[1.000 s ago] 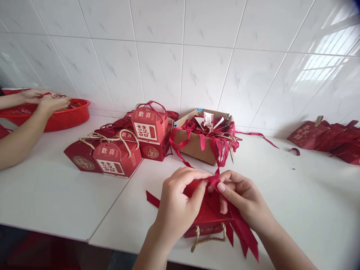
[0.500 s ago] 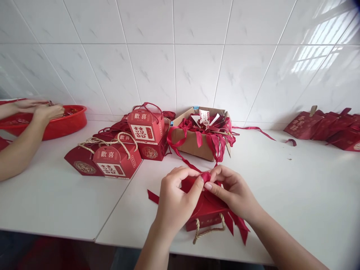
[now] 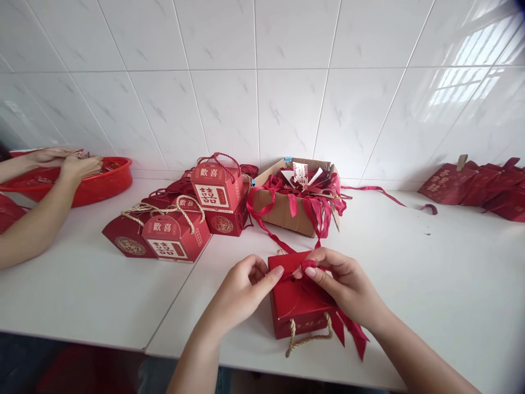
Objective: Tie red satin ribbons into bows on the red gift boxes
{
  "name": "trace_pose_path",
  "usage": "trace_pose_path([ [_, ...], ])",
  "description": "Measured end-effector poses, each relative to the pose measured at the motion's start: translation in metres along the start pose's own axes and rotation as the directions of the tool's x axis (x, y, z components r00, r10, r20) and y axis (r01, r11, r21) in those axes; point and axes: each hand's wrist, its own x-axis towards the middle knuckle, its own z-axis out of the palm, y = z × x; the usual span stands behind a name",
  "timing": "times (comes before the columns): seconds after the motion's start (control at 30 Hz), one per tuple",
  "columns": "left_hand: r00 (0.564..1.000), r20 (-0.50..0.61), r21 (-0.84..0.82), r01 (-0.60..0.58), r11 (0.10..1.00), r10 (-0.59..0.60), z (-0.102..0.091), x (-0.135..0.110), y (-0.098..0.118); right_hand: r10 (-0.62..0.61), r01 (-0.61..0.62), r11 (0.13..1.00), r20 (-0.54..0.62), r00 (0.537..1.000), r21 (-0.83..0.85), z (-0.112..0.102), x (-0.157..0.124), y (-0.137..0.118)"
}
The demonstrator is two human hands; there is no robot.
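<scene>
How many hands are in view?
4: the left hand at the nearest box, the right hand pinching ribbon, and a co-worker's near hand and partly hidden far hand over the basin.

Carton behind gift box, basin far left

The characters 歡喜 and 囍 are printed on the near white-labelled box at left and the upper stacked box. 金榜題名 is borne by the lower stacked box, within a round emblem.
</scene>
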Motion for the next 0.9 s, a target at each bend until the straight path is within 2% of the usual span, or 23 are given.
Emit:
trace_pose_path([
  [0.1, 0.996, 0.089, 0.002, 0.011, 1.0, -0.012, -0.002, 0.001, 0.001, -0.02, 0.021, 0.999, 0.024, 1.0, -0.036, -0.002, 0.001, 0.001],
  [0.3, 0.974, 0.216, -0.123, -0.036, 0.992, 0.062, -0.001, -0.005, 0.008, 0.073, -0.075, 0.997, 0.051, 0.996, 0.032, -0.004, 0.001, 0.001],
  [0.53, 0.982, 0.16, -0.164, -0.073, 0.984, 0.1, 0.005, -0.006, 0.008, 0.103, -0.103, 0.994, -0.013, 0.995, -0.021, -0.004, -0.002, -0.001],
  [0.7, 0.992, 0.075, -0.096, -0.09, 0.991, 0.097, 0.011, -0.009, 0.01, 0.08, -0.082, 0.995, -0.055, 0.995, -0.05, -0.003, -0.002, -0.003],
  [0.8, 0.997, 0.023, -0.072, -0.069, 0.995, 0.071, 0.014, -0.009, 0.011, 0.064, -0.067, 0.997, -0.064, 0.996, -0.044, -0.002, -0.003, -0.003],
  [0.9, 0.999, 0.022, -0.097, -0.022, 0.995, 0.024, 0.014, -0.008, 0.013, 0.026, -0.033, 0.997, -0.089, 0.996, -0.073, -0.002, -0.003, -0.002],
])
